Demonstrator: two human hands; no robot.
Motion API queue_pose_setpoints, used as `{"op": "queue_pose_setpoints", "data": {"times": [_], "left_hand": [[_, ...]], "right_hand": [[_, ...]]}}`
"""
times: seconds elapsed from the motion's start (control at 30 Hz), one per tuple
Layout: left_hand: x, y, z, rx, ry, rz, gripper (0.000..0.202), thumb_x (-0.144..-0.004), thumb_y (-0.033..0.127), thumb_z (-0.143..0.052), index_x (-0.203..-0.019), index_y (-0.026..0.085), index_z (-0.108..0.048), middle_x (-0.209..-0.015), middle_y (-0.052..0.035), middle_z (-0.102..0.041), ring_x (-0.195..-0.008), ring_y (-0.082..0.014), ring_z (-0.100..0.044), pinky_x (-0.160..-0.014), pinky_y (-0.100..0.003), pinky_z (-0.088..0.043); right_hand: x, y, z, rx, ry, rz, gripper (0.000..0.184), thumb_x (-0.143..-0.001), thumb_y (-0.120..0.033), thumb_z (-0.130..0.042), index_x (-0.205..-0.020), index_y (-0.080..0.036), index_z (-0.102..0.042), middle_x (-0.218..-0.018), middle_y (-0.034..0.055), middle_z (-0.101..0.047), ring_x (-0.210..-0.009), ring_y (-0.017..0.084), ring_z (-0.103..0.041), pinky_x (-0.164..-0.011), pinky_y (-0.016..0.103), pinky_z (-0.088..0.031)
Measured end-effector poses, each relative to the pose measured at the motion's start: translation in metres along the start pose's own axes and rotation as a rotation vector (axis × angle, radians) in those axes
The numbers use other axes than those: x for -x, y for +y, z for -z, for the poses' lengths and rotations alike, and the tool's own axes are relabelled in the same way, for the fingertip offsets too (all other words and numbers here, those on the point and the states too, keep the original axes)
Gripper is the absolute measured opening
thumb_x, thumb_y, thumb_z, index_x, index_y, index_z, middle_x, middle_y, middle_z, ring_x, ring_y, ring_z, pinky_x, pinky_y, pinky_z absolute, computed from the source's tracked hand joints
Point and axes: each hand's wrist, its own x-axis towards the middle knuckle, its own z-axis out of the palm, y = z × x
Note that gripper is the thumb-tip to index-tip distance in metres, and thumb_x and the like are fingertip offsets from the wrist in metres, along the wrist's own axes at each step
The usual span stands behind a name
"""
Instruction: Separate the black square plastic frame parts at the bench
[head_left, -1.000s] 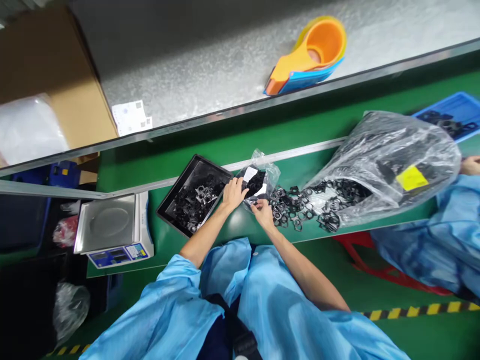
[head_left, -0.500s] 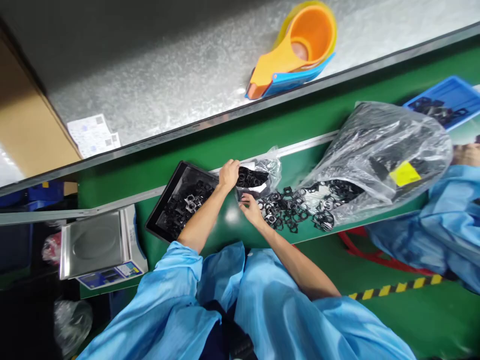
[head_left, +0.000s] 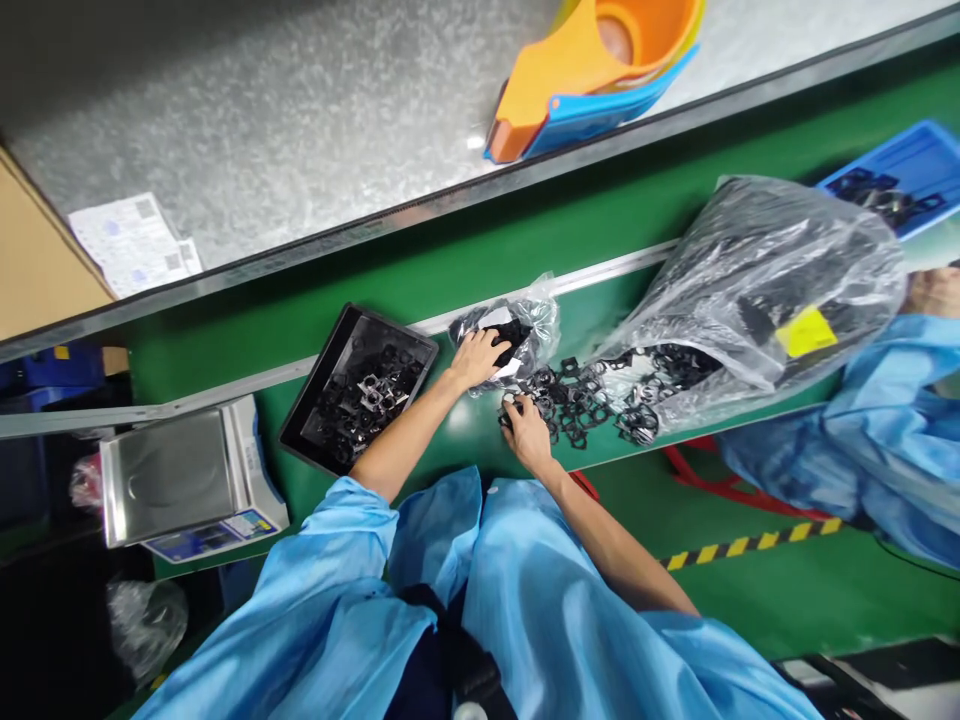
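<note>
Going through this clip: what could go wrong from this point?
The loose black parts spilling from the large plastic bag lie unconfined on the green bench, so the right hand among them could push some over its edge. The small plastic bag under the left hand looks open, so pieces might fall out. It sits beside the tray, so stray pieces could mix with those in it.

The green workbench (head_left: 615, 290) carries a black tray (head_left: 319, 385), a plastic bag (head_left: 772, 270), loose black gaskets (head_left: 585, 405) and a digital scale (head_left: 169, 475).
</note>
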Motion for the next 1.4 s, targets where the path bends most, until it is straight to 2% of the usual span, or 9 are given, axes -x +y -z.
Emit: {"op": "queue_pose_setpoints", "data": {"times": [0.17, 0.33, 0.43, 0.6, 0.9, 1.03, 1.17, 1.27, 1.4], "left_hand": [[-0.007, 0.0, 0.004, -0.072, -0.058, -0.004, 0.036, -0.097, 0.02, -0.054, -0.133, 0.019, -0.062, -0.136, -0.0182, -0.059, -0.124, -0.0309, -0.056, -0.108, -0.047, -0.042], [-0.014, 0.007, 0.006, -0.122, -0.071, -0.019, 0.052, -0.093, 0.016, -0.059, -0.144, 0.027, -0.054, -0.151, -0.015, -0.05, -0.132, -0.0318, -0.052, -0.113, -0.05, -0.039], [-0.016, 0.011, 0.004, -0.153, -0.074, -0.018, 0.06, -0.089, 0.011, -0.062, -0.146, 0.025, -0.052, -0.146, -0.018, -0.054, -0.132, -0.0352, -0.052, -0.111, -0.053, -0.04], [-0.019, 0.016, 0.008, -0.168, -0.068, -0.057, 0.037, -0.098, 0.008, -0.043, -0.127, 0.019, -0.064, -0.128, -0.0182, -0.062, -0.122, -0.0297, -0.06, -0.099, -0.043, -0.05], [-0.02, 0.004, 0.028, -0.104, -0.021, -0.047, 0.019, -0.095, 0.015, -0.059, -0.112, 0.02, -0.064, -0.118, -0.0113, -0.064, -0.099, -0.0223, -0.071, -0.083, -0.032, -0.057], [-0.003, -0.004, 0.033, -0.028, 0.06, -0.025, 0.027, -0.088, 0.014, -0.07, -0.113, 0.02, -0.063, -0.121, -0.0105, -0.063, -0.102, -0.0228, -0.071, -0.085, -0.03, -0.057], [0.034, -0.01, 0.026, 0.062, 0.153, 0.017, 0.032, -0.087, 0.012, -0.07, -0.117, 0.02, -0.062, -0.125, -0.0093, -0.062, -0.109, -0.022, -0.069, -0.09, -0.029, -0.056], [0.073, -0.012, 0.009, 0.123, 0.19, 0.069, 0.033, -0.088, 0.011, -0.068, -0.119, 0.02, -0.062, -0.124, -0.0091, -0.062, -0.11, -0.0211, -0.069, -0.092, -0.029, -0.056], [0.122, -0.012, -0.028, 0.202, 0.194, 0.165, 0.035, -0.081, 0.008, -0.074, -0.113, 0.019, -0.064, -0.116, -0.0077, -0.065, -0.106, -0.0213, -0.07, -0.092, -0.029, -0.056]], "right_hand": [[-0.002, -0.002, -0.006, 0.076, 0.019, 0.05, 0.045, -0.091, -0.015, -0.055, -0.135, -0.021, -0.059, -0.142, 0.0182, -0.052, -0.121, 0.036, -0.056, -0.094, 0.048, -0.057], [-0.005, -0.007, -0.006, 0.103, 0.058, 0.093, 0.048, -0.092, -0.015, -0.051, -0.14, -0.018, -0.055, -0.147, 0.0191, -0.049, -0.127, 0.035, -0.054, -0.102, 0.049, -0.054], [-0.008, -0.009, -0.005, 0.113, 0.054, 0.116, 0.045, -0.09, -0.015, -0.055, -0.136, -0.016, -0.058, -0.147, 0.0204, -0.05, -0.129, 0.034, -0.054, -0.104, 0.047, -0.054], [-0.007, -0.007, -0.005, 0.126, 0.039, 0.139, 0.048, -0.084, -0.008, -0.058, -0.132, -0.019, -0.061, -0.145, 0.0185, -0.055, -0.131, 0.033, -0.055, -0.107, 0.046, -0.052], [-0.004, -0.002, -0.01, 0.086, 0.058, 0.143, 0.052, -0.084, -0.009, -0.055, -0.135, -0.019, -0.06, -0.149, 0.0172, -0.052, -0.138, 0.031, -0.051, -0.109, 0.046, -0.052], [-0.005, -0.001, -0.014, 0.06, 0.065, 0.142, 0.052, -0.084, -0.008, -0.055, -0.135, -0.018, -0.059, -0.15, 0.018, -0.052, -0.14, 0.032, -0.05, -0.111, 0.046, -0.051], [-0.005, 0.0, -0.017, 0.024, 0.071, 0.142, 0.053, -0.084, -0.007, -0.055, -0.135, -0.019, -0.059, -0.15, 0.0174, -0.051, -0.14, 0.033, -0.049, -0.112, 0.049, -0.049], [-0.006, 0.0, -0.019, -0.015, 0.084, 0.138, 0.051, -0.084, -0.007, -0.055, -0.134, -0.017, -0.06, -0.149, 0.0188, -0.051, -0.139, 0.033, -0.048, -0.113, 0.048, -0.048], [-0.006, -0.003, -0.023, -0.079, 0.126, 0.118, 0.045, -0.084, -0.01, -0.055, -0.128, -0.017, -0.064, -0.143, 0.0178, -0.055, -0.134, 0.032, -0.052, -0.111, 0.047, -0.049]]}}
